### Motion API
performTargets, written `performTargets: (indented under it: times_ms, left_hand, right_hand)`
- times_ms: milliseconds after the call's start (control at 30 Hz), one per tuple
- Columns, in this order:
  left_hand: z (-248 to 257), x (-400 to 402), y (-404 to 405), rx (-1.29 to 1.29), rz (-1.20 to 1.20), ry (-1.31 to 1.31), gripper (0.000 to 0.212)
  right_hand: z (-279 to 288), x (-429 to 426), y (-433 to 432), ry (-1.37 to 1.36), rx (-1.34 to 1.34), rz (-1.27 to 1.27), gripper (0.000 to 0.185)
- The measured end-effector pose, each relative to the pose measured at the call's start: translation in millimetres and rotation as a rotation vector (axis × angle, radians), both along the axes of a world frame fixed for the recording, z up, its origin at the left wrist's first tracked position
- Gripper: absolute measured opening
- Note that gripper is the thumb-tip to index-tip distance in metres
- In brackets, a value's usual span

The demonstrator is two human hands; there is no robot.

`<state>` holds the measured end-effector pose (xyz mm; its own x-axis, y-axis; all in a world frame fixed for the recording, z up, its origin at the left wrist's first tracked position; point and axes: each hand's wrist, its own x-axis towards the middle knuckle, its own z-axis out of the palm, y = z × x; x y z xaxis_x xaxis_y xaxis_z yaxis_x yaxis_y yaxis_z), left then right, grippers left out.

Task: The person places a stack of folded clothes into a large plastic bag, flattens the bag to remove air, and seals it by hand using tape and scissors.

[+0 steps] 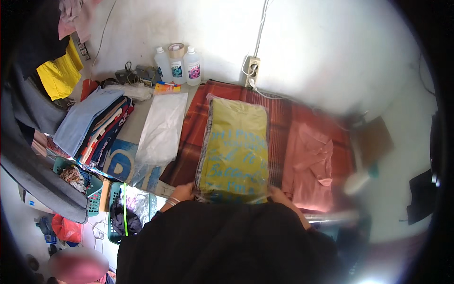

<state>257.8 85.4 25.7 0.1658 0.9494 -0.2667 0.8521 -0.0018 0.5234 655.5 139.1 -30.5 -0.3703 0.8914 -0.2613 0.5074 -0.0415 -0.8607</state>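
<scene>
A clear plastic bag packed with folded cloth lies in front of me. Yellow-green fabric with blue lettering faces up, and other dark, patterned fabric shows along its left edge. My left hand grips the near left corner of the bag. At the near right corner, my right hand has hold of the plastic, its fingertips partly hidden. Under the bag spreads a red plaid cloth. To the right lies a loosely folded pink satin garment, and a stack of flat plastic bags is on the left.
Folded clothes are piled at the left. Plastic bottles stand by the wall, below and left of a power socket. Laundry baskets sit on the floor beside the table. Another person is at the lower left. An iron-like object is blurred.
</scene>
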Motion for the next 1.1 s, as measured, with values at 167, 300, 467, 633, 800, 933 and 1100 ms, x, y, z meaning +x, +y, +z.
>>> performTargets:
  times_ms: [167, 300, 467, 633, 800, 933, 1100]
  left_hand:
    - [-31.6, 7.7, -6.2, -0.130, 0.095, 0.118, 0.032]
    - [-24.4, 5.3, 1.0, 0.178, 0.018, -0.046, 0.024]
    - [101.7, 17.9, 7.0, 0.057, 0.086, -0.521, 0.031]
    - [227.8, 24.2, 38.3, 0.114, -0.043, -0.929, 0.027]
    - [301.3, 24.4, 7.5, -0.005, -0.134, -0.806, 0.025]
    - [344.6, 23.1, -40.0, -0.252, -0.187, -0.596, 0.023]
    - [376.0, 19.1, -63.9, -0.181, -0.345, -0.478, 0.026]
  right_hand:
    - [-92.1, 8.7, -23.7, -0.582, -0.176, 0.134, 0.038]
    - [7.1, -6.6, -15.0, -0.566, -0.078, 0.162, 0.037]
    - [160.2, -0.7, -20.1, -0.520, 0.139, 0.112, 0.022]
    - [309.3, 3.8, -7.1, 0.019, 0.487, 0.009, 0.023]
    - [379.9, 21.5, -25.8, -0.223, 0.357, 0.025, 0.029]
    - [449.3, 0.1, -70.7, -0.557, 0.212, 0.026, 0.030]
    - [488.4, -20.9, -114.3, -0.998, 0.414, 0.255, 0.034]
